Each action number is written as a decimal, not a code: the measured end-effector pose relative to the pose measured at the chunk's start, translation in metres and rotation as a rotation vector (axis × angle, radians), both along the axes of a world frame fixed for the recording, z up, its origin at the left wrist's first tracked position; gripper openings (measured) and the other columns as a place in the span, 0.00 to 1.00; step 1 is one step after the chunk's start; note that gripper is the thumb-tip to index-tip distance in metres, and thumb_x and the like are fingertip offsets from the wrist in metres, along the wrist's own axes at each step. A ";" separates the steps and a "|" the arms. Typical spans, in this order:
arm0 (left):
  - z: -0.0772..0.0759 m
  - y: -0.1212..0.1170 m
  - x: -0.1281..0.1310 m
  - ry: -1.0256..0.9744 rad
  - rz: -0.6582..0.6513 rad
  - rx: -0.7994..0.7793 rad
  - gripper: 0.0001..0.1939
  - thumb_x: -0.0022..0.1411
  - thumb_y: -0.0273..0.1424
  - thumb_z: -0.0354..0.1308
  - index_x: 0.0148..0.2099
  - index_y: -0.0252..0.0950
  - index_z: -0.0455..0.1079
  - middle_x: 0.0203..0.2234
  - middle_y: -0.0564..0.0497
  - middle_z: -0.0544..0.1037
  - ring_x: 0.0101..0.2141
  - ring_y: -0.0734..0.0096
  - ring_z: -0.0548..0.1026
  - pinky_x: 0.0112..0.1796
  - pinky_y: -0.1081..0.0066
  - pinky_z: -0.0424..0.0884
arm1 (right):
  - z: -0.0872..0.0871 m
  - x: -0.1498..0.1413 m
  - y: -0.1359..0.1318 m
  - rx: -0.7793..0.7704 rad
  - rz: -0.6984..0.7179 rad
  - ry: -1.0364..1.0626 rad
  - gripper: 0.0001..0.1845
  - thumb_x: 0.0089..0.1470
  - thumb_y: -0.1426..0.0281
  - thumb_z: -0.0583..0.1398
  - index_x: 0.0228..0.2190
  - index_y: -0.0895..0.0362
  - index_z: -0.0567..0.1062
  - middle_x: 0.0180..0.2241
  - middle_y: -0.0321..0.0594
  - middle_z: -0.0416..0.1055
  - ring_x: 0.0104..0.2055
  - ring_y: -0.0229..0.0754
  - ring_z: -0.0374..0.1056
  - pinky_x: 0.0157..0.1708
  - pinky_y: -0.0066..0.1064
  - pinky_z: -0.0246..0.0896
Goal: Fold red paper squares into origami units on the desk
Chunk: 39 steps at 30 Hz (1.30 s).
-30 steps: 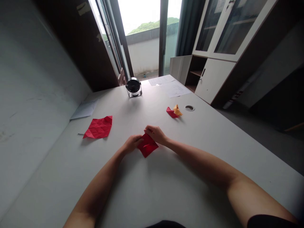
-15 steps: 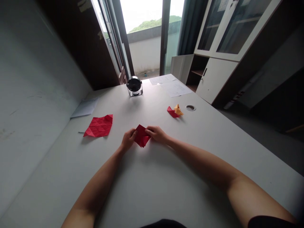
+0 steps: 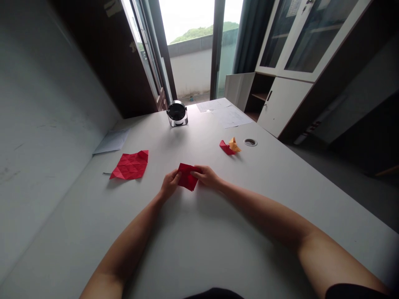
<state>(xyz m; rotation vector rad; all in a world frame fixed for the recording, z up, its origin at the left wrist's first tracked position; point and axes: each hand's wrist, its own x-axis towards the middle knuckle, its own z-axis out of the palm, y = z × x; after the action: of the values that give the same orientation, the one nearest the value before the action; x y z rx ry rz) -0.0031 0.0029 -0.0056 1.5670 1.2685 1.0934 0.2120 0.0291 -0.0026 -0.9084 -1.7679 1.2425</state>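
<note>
In the middle of the frame, two bare hands hold one folded red paper (image 3: 188, 177) over the white bench (image 3: 199, 241). The left hand (image 3: 170, 182) grasps the left side of this paper, with its thumb lying on the front face. The right hand (image 3: 206, 175) grasps the right side, and its thumb also presses on the front face. So the grip of both hands is closed on the same paper. The paper is a small, nearly square shape, a little tilted. I cannot tell if its lower edge touches the bench.

To the left of the hands, well apart from them, there lies a creased red sheet (image 3: 130, 165), opened out, with many fold lines and its upper right corner raised. A thin dark object (image 3: 107, 173) is just beside its left corner.

To the right and above the hands, a small red folded piece (image 3: 227, 148) and an orange folded piece (image 3: 233, 144) are together on the bench, close to a round hole (image 3: 250, 142) with a pale rim. Near the far edge of the bench stands a round black and silver device (image 3: 177, 113). White papers (image 3: 232, 116) lie at the upper right of it, and another pale paper (image 3: 111, 141) lies by the wall at the left.
</note>
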 end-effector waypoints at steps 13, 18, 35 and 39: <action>0.000 -0.003 -0.004 -0.074 -0.059 0.016 0.24 0.62 0.50 0.58 0.39 0.31 0.76 0.30 0.46 0.79 0.29 0.68 0.74 0.30 0.71 0.70 | 0.003 -0.002 -0.007 0.071 0.063 -0.147 0.16 0.58 0.59 0.57 0.30 0.58 0.75 0.24 0.35 0.71 0.25 0.36 0.61 0.27 0.27 0.55; 0.007 -0.007 -0.003 -0.080 -0.090 0.013 0.24 0.61 0.50 0.59 0.40 0.31 0.75 0.28 0.47 0.78 0.27 0.69 0.73 0.27 0.73 0.67 | 0.003 -0.002 -0.008 0.073 0.042 -0.159 0.17 0.58 0.58 0.57 0.30 0.58 0.75 0.25 0.35 0.73 0.26 0.37 0.63 0.27 0.27 0.56; 0.000 0.001 0.004 -0.397 -0.019 -0.190 0.24 0.60 0.49 0.59 0.44 0.31 0.72 0.32 0.47 0.80 0.30 0.68 0.76 0.32 0.70 0.73 | -0.003 -0.002 -0.005 -0.078 0.116 0.086 0.16 0.54 0.58 0.61 0.33 0.60 0.77 0.31 0.40 0.76 0.32 0.41 0.69 0.33 0.31 0.64; -0.002 0.002 0.003 -0.464 -0.037 -0.171 0.22 0.59 0.44 0.63 0.46 0.30 0.75 0.37 0.44 0.81 0.34 0.66 0.77 0.38 0.68 0.74 | 0.001 -0.002 -0.004 -0.162 0.053 0.187 0.16 0.53 0.59 0.61 0.34 0.59 0.76 0.30 0.39 0.75 0.31 0.40 0.69 0.32 0.31 0.64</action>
<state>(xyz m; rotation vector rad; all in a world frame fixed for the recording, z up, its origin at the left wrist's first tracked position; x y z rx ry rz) -0.0003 0.0051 -0.0080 1.1208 0.9827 1.2037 0.2098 0.0250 -0.0013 -0.8105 -1.5703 1.4724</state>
